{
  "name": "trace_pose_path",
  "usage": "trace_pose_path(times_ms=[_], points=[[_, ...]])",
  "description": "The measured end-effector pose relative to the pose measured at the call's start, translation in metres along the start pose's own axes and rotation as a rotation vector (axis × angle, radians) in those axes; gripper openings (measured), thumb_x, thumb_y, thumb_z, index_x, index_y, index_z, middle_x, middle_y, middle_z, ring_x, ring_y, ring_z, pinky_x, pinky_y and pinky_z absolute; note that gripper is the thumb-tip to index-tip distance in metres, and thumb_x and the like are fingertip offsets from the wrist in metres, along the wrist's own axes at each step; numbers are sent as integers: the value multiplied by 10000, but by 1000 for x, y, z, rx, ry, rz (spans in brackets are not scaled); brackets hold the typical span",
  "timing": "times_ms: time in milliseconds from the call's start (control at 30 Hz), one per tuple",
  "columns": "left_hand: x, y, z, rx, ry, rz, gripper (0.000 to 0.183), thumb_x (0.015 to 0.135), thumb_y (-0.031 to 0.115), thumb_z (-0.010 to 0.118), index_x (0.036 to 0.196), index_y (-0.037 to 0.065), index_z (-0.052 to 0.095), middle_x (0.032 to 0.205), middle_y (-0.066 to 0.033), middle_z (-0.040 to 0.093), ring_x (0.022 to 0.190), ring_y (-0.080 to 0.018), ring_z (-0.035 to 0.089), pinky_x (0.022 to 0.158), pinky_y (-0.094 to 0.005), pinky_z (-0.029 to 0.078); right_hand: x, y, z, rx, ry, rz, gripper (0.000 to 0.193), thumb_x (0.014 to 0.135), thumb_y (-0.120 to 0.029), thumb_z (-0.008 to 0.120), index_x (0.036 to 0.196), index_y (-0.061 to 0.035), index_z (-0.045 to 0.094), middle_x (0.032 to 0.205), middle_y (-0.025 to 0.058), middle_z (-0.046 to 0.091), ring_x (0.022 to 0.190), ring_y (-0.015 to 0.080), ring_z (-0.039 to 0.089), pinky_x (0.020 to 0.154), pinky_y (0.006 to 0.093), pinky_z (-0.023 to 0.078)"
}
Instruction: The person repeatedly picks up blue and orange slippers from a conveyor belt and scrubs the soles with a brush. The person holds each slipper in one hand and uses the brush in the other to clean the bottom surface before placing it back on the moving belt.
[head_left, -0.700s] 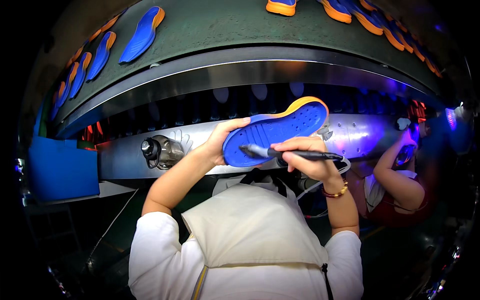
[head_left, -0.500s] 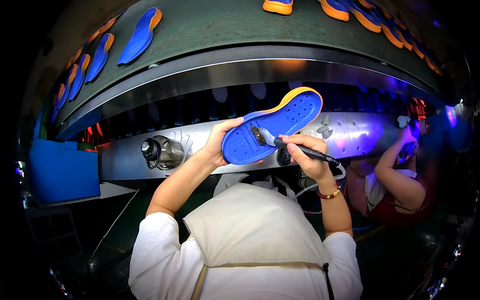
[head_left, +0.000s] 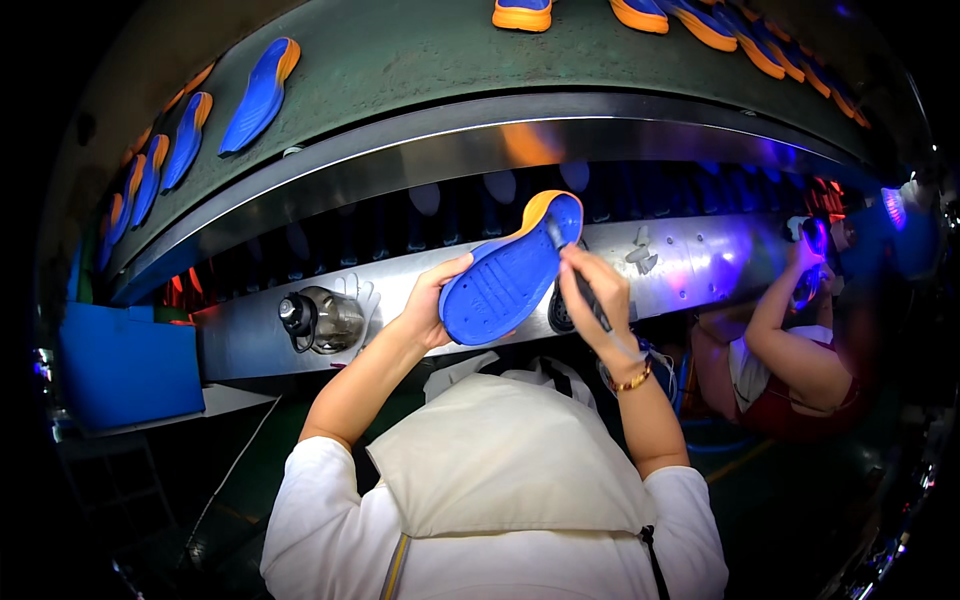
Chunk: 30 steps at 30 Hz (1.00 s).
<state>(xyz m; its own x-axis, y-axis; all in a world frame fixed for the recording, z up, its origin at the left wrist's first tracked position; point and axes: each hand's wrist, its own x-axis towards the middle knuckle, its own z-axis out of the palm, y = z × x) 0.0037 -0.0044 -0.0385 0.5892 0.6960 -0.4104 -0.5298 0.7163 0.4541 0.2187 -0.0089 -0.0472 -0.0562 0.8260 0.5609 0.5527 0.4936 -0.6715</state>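
My left hand (head_left: 430, 308) is closed on the wide end of a blue shoe sole (head_left: 497, 282) with an orange edge, holding it tilted above a metal ledge. Small holes and raised bars mark its blue face. Between the fingers of my right hand (head_left: 603, 300) is a dark-handled brush (head_left: 597, 311). Its bristle end meets the sole's narrow upper end, where fingers and blur partly hide the bristles.
Beyond a steel rail (head_left: 400, 135) runs a green belt (head_left: 400, 55) bearing several blue-and-orange soles. A clear, black-topped container (head_left: 335, 320) stands on the metal ledge (head_left: 245, 335), left of a blue box's right side. At right, a co-worker's arm (head_left: 785, 300) reaches toward the ledge.
The brush has moved from the sole's middle up to its narrow end. The sole has shifted left and turned more upright. Soles on the belt appear further left.
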Motion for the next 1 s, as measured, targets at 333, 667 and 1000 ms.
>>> trace_pose_path(times_ms=[333,667,1000], points=[[-31,63,49,225,-176,433,571,867,386,359,1251,-36,371,1200,-230,470,1023,-354,540,857,-476,455,-16,-5,-54,1315,-56,432,193,829,-73,508,948,56,589,992,253,596,440,65,465,414,174,395],[69,139,85,-127,23,752,649,895,378,332,1339,-48,125,1351,-225,279,1215,-341,360,999,-452,322,-7,-23,-45,-343,4,-548,213,689,-5,591,895,-34,637,983,131,634,486,106,519,432,211,360],[182,212,80,2192,598,1085,416,798,275,559,1130,30,503,1131,-175,528,1087,-338,451,938,-394,349,-22,-15,-48,188,36,-61,335,667,-58,720,953,65,598,1000,209,610,854,296,618,744,308,485]])
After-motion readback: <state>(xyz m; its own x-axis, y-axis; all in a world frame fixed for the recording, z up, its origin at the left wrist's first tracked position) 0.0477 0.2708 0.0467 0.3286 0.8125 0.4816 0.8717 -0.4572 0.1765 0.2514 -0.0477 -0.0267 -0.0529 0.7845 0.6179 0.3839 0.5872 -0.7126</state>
